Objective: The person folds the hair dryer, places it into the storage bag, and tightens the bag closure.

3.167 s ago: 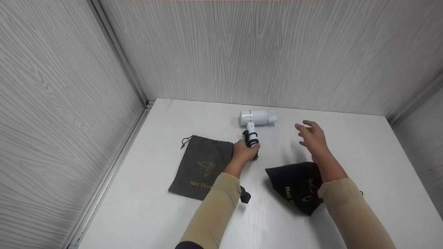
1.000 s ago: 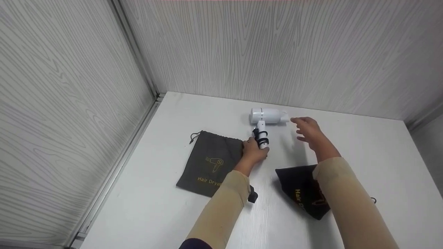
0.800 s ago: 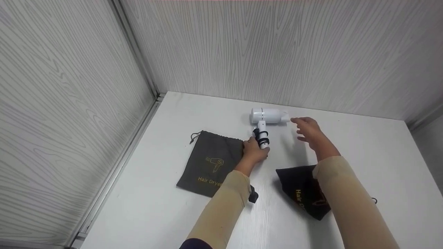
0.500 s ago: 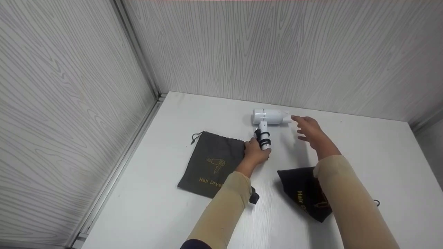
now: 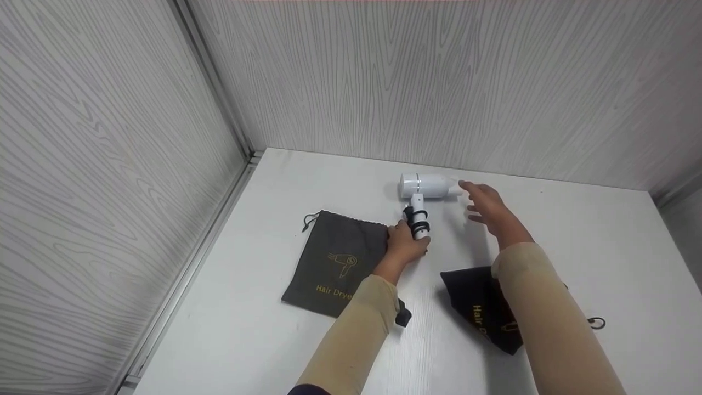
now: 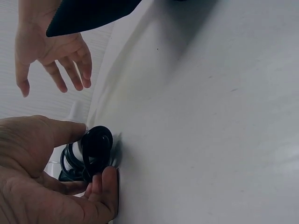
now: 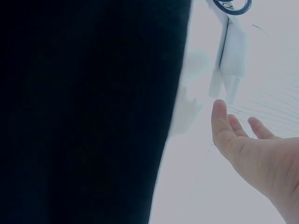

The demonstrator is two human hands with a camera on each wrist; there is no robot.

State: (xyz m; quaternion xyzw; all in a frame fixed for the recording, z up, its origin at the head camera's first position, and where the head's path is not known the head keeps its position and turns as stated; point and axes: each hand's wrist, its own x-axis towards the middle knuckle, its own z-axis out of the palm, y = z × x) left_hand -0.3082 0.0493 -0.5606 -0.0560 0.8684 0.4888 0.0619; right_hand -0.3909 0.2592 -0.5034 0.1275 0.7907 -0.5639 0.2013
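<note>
A white hair dryer (image 5: 430, 185) lies near the back of the white table, nozzle pointing right, with black cord (image 5: 420, 226) wound round its handle. The left hand (image 5: 406, 244) grips the lower end of that handle. In the left wrist view, thumb and fingers of the left hand (image 6: 42, 172) close around the coiled cord (image 6: 96, 144). Just right of the nozzle, the right hand (image 5: 488, 208) is held with loose, extended fingers and holds nothing. The right wrist view has the right hand (image 7: 261, 158) close below the dryer's nozzle (image 7: 231, 88); contact cannot be told.
A grey drawstring pouch (image 5: 334, 247) printed "Hair Dryer" lies flat, partly beneath the left forearm. Under the right forearm sits a darker, rumpled pouch (image 5: 477, 307), partly hidden. A small black item (image 5: 404, 318) shows beside the left sleeve. A wood-grain wall (image 5: 384, 82) rises behind the table.
The right hand has moved left and closer to the dryer's nozzle. The left hand stays on the handle, and the dryer keeps its place on the table while the head view shifts.
</note>
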